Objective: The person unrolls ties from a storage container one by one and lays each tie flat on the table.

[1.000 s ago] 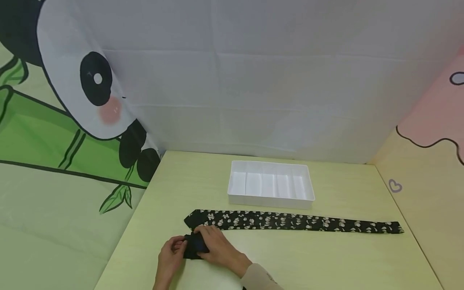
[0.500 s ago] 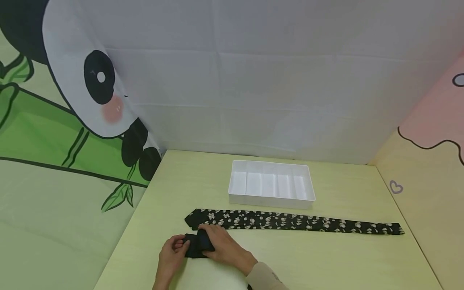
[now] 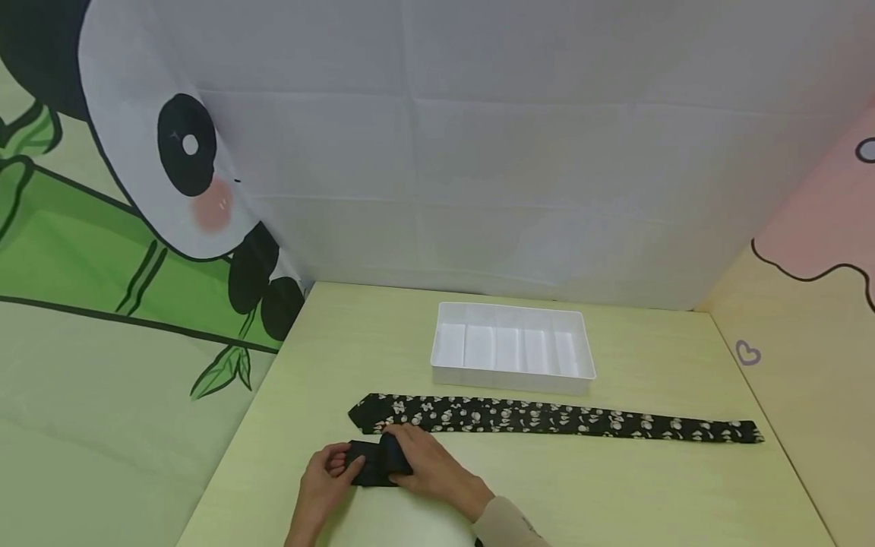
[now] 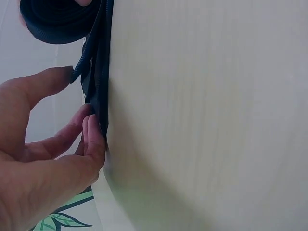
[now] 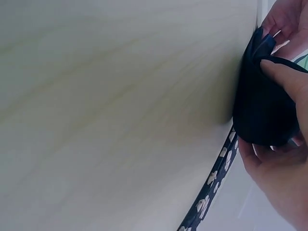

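Observation:
A dark navy necktie (image 3: 368,465) lies near the front of the table, part of it rolled into a coil and part flat. At its flat left end, my left hand (image 3: 323,477) pinches the cloth. In the left wrist view the thumb touches an upper layer, and the fingers hold the layers beneath. My right hand (image 3: 434,469) grips the coil (image 4: 60,21) with the thumb at the near side and the fingers over the far side. The right wrist view shows the thumb on the rolled cloth (image 5: 262,106). Part of the coil is hidden behind the right hand.
A black necktie with pale flowers (image 3: 547,417) lies stretched out just beyond the hands. Behind it stands a white divided tray (image 3: 513,378). Printed cloth walls surround the pale yellow table (image 3: 615,494) at the back and sides.
The right hand has moved slightly right with the coil, so more of the flat navy cloth shows between the hands. The left hand stays at the left end, its thumb a little further right.

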`<move>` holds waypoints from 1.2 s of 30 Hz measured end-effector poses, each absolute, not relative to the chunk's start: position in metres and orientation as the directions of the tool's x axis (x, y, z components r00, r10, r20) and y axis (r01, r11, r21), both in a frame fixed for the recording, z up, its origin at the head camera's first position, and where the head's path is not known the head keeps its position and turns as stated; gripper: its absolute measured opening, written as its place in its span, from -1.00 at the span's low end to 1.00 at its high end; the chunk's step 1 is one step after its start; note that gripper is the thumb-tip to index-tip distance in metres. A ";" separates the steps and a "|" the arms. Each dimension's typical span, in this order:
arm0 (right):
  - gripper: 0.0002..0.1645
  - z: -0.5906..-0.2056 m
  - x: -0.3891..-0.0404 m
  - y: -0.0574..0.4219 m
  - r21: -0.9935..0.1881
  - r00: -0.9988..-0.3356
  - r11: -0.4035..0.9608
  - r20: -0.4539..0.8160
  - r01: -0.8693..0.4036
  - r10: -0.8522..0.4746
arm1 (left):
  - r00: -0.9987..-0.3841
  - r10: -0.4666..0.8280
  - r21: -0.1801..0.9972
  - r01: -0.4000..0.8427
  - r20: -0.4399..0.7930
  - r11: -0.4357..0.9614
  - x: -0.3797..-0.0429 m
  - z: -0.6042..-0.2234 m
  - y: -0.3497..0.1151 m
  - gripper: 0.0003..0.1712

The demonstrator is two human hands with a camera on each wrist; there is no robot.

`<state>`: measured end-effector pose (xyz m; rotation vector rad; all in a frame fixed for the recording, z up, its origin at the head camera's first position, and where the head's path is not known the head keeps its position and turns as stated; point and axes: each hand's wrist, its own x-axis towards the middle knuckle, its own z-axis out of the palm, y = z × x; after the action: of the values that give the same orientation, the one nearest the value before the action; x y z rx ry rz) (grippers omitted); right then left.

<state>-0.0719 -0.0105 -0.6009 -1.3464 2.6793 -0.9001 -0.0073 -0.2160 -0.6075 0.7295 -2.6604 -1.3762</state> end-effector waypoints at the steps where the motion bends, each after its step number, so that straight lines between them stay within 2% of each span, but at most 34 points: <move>1: -0.11 -0.601 -0.072 -0.010 -0.499 -0.631 0.464 0.240 -0.732 -0.738 | -0.889 -0.430 0.785 -0.379 -0.160 0.491 -0.007 -0.607 -0.216 -0.51; 15: -0.14 -0.603 -0.071 0.005 -0.571 -0.669 0.457 0.232 -0.681 -0.707 | -0.907 -0.382 0.786 -0.365 -0.178 0.500 -0.006 -0.605 -0.217 -0.44; 36: -0.10 -0.604 -0.074 0.026 -0.614 -0.697 0.464 0.206 -0.639 -0.687 | -0.939 -0.332 0.767 -0.275 -0.085 0.580 -0.007 -0.608 -0.218 -0.63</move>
<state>-0.0737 0.0258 -0.6044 -1.1916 2.6267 -1.0547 -0.0067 -0.2182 -0.6079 0.5251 -2.7321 -1.3074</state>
